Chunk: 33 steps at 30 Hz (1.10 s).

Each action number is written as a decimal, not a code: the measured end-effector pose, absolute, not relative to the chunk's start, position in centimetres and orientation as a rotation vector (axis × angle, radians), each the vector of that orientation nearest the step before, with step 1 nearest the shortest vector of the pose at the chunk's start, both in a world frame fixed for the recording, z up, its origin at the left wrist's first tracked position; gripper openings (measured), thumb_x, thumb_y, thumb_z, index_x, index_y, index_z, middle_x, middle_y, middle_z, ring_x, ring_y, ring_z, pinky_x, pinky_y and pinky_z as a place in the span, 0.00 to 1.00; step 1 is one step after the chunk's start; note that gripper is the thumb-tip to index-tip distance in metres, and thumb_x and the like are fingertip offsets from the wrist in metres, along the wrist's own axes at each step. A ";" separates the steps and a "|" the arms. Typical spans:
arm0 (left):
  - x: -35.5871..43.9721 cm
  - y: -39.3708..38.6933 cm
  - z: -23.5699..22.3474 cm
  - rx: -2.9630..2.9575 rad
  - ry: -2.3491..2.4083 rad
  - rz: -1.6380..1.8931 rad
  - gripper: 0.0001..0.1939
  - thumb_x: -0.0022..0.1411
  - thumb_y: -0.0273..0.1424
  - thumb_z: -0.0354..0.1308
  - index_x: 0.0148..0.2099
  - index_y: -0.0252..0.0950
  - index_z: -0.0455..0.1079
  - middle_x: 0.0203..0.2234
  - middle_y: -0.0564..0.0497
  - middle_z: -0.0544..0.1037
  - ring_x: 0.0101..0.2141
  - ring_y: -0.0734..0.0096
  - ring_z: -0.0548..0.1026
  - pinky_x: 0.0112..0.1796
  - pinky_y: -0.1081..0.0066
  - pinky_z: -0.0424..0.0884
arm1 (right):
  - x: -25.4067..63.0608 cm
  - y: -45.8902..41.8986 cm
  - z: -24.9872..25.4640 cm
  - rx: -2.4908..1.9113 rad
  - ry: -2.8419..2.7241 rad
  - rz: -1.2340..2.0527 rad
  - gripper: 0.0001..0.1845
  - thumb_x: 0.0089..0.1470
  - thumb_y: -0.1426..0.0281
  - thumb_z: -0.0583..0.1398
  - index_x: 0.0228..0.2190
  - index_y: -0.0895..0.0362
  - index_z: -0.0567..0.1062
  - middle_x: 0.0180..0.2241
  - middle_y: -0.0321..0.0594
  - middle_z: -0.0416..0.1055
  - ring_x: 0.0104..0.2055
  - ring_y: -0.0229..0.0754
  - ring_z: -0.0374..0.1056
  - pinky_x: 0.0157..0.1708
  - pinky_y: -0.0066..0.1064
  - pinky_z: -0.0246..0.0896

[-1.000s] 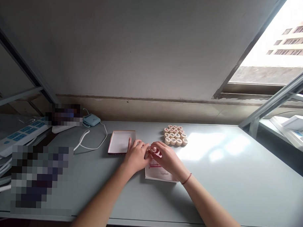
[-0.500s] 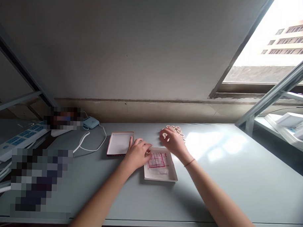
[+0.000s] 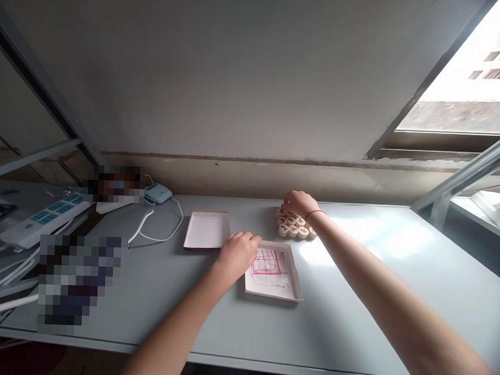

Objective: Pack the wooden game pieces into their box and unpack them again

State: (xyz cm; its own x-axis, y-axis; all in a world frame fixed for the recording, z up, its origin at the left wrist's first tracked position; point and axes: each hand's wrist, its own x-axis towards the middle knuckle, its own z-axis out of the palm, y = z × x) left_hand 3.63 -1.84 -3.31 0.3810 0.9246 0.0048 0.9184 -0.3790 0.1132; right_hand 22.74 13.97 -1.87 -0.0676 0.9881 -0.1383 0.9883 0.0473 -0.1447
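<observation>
My right hand [image 3: 302, 204] is over the back of a cluster of round wooden Chinese chess pieces [image 3: 291, 230], fingers closed and bent down on a piece at the back left. Several pieces stand close together, with dark characters on top; the hand hides some of them. My left hand [image 3: 238, 251] is closed at the back left corner of a white open box [image 3: 273, 295]. What its curled fingers hold is hidden. Inside that box lies a folded clear plastic sheet [image 3: 267, 263] printed with red grid lines.
A shallow box lid [image 3: 207, 228] lies open side up, left of my left hand. Farther left are a light blue device [image 3: 158, 193] with a white cable [image 3: 166, 240] and a white power strip [image 3: 47, 219]. A wall [image 3: 234, 176] bounds the grey table [image 3: 220, 328] behind.
My right hand has moved to the back of the cluster, uncovering the front pieces. The chess piece seen at my left fingertips is now out of sight. The camera view has shifted slightly.
</observation>
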 end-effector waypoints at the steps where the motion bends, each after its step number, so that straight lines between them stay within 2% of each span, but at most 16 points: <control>1: 3.6 -1.9 -3.4 2.537 1.694 0.112 0.14 0.62 0.21 0.48 0.45 0.38 0.71 0.34 0.48 0.76 0.36 0.62 0.75 0.37 0.67 0.70 | 22.8 14.2 -1.8 2.130 2.266 -0.332 0.13 0.48 0.70 0.61 0.38 0.56 0.79 0.36 0.48 0.75 0.37 0.48 0.71 0.31 0.33 0.61; 11: 3.1 -2.3 -4.6 2.572 1.691 0.207 0.12 0.63 0.24 0.50 0.47 0.40 0.71 0.34 0.50 0.76 0.37 0.65 0.74 0.39 0.68 0.69 | 23.4 16.0 -1.5 2.093 2.307 -0.528 0.16 0.39 0.75 0.67 0.35 0.61 0.80 0.34 0.50 0.76 0.35 0.49 0.72 0.29 0.32 0.65; 13: 3.0 -2.4 -4.8 2.587 1.684 0.232 0.13 0.64 0.25 0.50 0.48 0.40 0.70 0.35 0.49 0.76 0.38 0.64 0.74 0.40 0.67 0.69 | 23.6 15.8 -1.0 2.139 2.362 -0.584 0.19 0.42 0.74 0.66 0.40 0.61 0.78 0.36 0.49 0.76 0.33 0.46 0.73 0.28 0.29 0.65; 16: 2.9 -2.4 -4.9 2.581 1.670 0.256 0.12 0.64 0.25 0.51 0.48 0.40 0.70 0.36 0.49 0.77 0.39 0.63 0.74 0.41 0.65 0.70 | 23.8 13.9 0.1 2.212 2.482 -0.710 0.21 0.50 0.69 0.61 0.48 0.58 0.73 0.40 0.44 0.76 0.27 0.37 0.72 0.25 0.25 0.66; 18: 2.9 -2.4 -4.8 2.549 1.671 0.313 0.14 0.64 0.31 0.54 0.51 0.39 0.68 0.40 0.47 0.76 0.42 0.59 0.74 0.43 0.62 0.70 | 23.6 11.3 0.5 2.225 2.631 -0.973 0.20 0.53 0.66 0.60 0.48 0.58 0.72 0.41 0.45 0.76 0.24 0.34 0.71 0.22 0.24 0.66; 20: 3.0 -2.4 -4.7 2.524 1.653 0.466 0.25 0.62 0.40 0.58 0.58 0.36 0.62 0.48 0.43 0.74 0.47 0.54 0.72 0.46 0.58 0.70 | 23.1 7.9 0.4 2.119 2.722 -1.413 0.20 0.51 0.63 0.62 0.46 0.58 0.72 0.42 0.48 0.75 0.26 0.38 0.73 0.16 0.24 0.63; 22: 3.2 -2.4 -4.6 2.508 1.596 0.686 0.34 0.61 0.45 0.57 0.63 0.34 0.54 0.53 0.39 0.69 0.51 0.53 0.70 0.49 0.56 0.70 | 22.6 4.4 -0.2 1.920 2.692 -1.777 0.23 0.50 0.60 0.63 0.46 0.58 0.71 0.41 0.49 0.75 0.30 0.41 0.74 0.17 0.25 0.65; 24: 3.6 -2.6 -4.5 2.479 1.503 0.883 0.30 0.65 0.43 0.54 0.63 0.35 0.54 0.53 0.40 0.70 0.51 0.56 0.71 0.49 0.58 0.70 | 22.1 1.7 -1.1 1.720 2.638 -2.032 0.24 0.50 0.58 0.64 0.46 0.58 0.70 0.39 0.48 0.76 0.33 0.42 0.74 0.22 0.28 0.69; 28: 4.3 -3.0 -4.4 2.390 1.360 1.009 0.13 0.67 0.34 0.52 0.53 0.40 0.66 0.44 0.47 0.74 0.43 0.65 0.76 0.43 0.66 0.74 | 21.9 -0.5 -2.5 1.745 2.593 -2.207 0.24 0.50 0.57 0.63 0.45 0.57 0.70 0.38 0.46 0.75 0.32 0.41 0.72 0.26 0.30 0.69; 30: 4.5 -3.1 -4.5 2.362 1.342 1.003 0.12 0.66 0.31 0.54 0.51 0.39 0.67 0.43 0.48 0.75 0.41 0.65 0.77 0.41 0.67 0.74 | 22.0 -0.5 -2.7 1.765 2.557 -2.243 0.24 0.49 0.56 0.64 0.44 0.58 0.70 0.38 0.46 0.75 0.33 0.41 0.72 0.28 0.31 0.70; 33: 4.4 -3.1 -4.5 2.363 1.336 0.986 0.16 0.63 0.28 0.56 0.53 0.38 0.66 0.42 0.47 0.74 0.41 0.65 0.76 0.41 0.68 0.74 | 22.2 -0.2 -2.7 1.730 2.522 -2.313 0.24 0.48 0.55 0.64 0.41 0.58 0.71 0.38 0.46 0.75 0.34 0.41 0.72 0.31 0.32 0.70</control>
State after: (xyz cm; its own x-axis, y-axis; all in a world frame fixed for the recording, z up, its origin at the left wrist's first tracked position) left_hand 4.40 -3.10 -4.47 0.3494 0.8305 0.4339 0.6595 -0.5469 0.5157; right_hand 22.19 -0.20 -2.73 -0.4093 0.9103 -0.0615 0.1399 -0.0040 -0.9902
